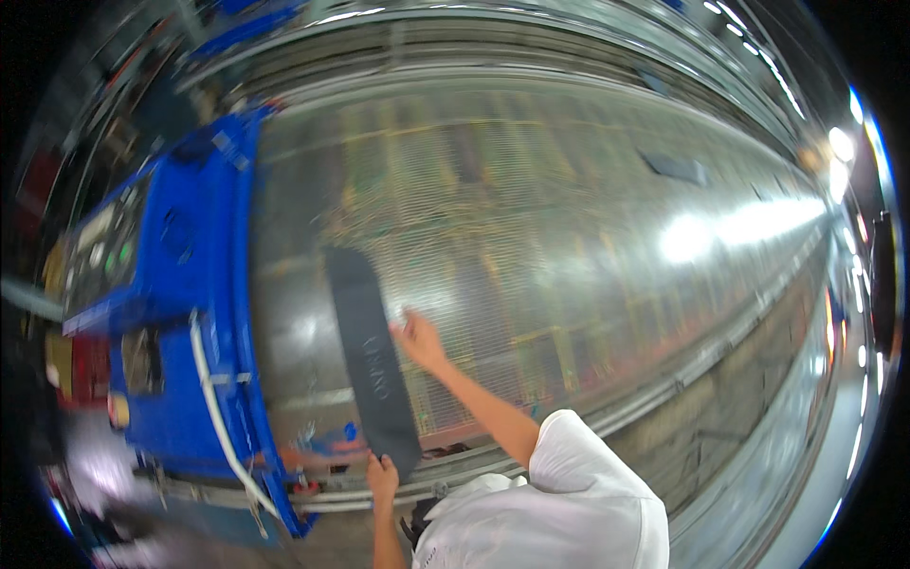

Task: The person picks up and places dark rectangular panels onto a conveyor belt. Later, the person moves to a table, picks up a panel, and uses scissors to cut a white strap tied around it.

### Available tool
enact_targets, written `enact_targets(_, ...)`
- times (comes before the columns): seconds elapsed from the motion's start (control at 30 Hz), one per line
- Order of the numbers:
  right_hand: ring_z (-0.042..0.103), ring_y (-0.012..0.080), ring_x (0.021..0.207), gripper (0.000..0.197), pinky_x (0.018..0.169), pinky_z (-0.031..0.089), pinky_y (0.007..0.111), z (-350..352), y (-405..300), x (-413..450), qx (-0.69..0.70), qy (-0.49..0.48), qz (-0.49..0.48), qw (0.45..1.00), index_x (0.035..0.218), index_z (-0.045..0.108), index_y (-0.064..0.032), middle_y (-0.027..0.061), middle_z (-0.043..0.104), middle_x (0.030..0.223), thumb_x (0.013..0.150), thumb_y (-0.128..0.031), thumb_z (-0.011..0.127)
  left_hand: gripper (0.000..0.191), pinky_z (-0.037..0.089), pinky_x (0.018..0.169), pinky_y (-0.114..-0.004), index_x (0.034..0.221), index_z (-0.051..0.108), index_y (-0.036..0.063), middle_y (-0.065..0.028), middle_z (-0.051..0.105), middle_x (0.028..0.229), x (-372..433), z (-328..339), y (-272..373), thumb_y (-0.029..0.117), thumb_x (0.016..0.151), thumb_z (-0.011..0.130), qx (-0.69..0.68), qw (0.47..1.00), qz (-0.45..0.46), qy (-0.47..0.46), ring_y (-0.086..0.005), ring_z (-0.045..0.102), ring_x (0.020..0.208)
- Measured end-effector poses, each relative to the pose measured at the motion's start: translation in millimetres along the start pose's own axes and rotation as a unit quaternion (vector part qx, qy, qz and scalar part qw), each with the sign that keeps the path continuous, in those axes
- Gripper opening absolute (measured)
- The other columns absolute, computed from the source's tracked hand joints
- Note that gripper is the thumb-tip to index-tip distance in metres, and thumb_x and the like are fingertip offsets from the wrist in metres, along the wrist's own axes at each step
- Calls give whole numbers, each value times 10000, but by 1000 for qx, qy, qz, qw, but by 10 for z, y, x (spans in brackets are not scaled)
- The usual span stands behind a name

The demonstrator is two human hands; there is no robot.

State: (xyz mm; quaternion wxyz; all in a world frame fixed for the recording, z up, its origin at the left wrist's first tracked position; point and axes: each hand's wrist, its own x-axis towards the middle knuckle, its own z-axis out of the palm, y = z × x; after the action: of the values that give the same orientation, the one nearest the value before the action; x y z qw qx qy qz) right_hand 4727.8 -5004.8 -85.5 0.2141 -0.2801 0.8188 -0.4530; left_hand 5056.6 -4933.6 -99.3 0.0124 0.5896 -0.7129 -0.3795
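A long dark grey flat panel (362, 334) with rounded corners and pale lettering stretches across the near end of a long metal-topped table (291, 235). I cannot tell whether it is cloth or another sheet material. My left hand (384, 474) grips its near end, thumb on top, by the table's front rail. Farther up, my right hand (421, 343) is at the panel's right-hand edge with its fingers curled. Blur hides whether those fingers pinch the edge or only rest beside it.
At the left stands a blue machine housing (192, 227) with a control panel (106, 242) and a white hose (213, 398). Another dark piece (674, 168) lies farther along the table. A metal rail (654, 398) runs along the near side. Colored residue marks the tabletop.
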Motion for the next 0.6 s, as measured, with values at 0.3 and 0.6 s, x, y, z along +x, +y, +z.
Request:
enact_targets(0.3,635,227,910,701,797,521,404,-920,-213,-1272,560,-312,357,679,1256,532,-17,143,671,1030,921,-625,432,308,434,857,-326,1178,529,-28,-148,608,1034,-614,-1560,2436,198,976,474,-180,945,211,-172,-234,568,925)
enact_targets(0.6,638,169,912,263,809,506,288,-1696,-84,-57,693,-121,216,677,1117,622,-64,61,666,1057,897,-205,646,378,428,895,-431,1191,559,-6,-235,615,1064,-720,-2119,3357,260,922,564,85,782,376,-491,-380,579,1029)
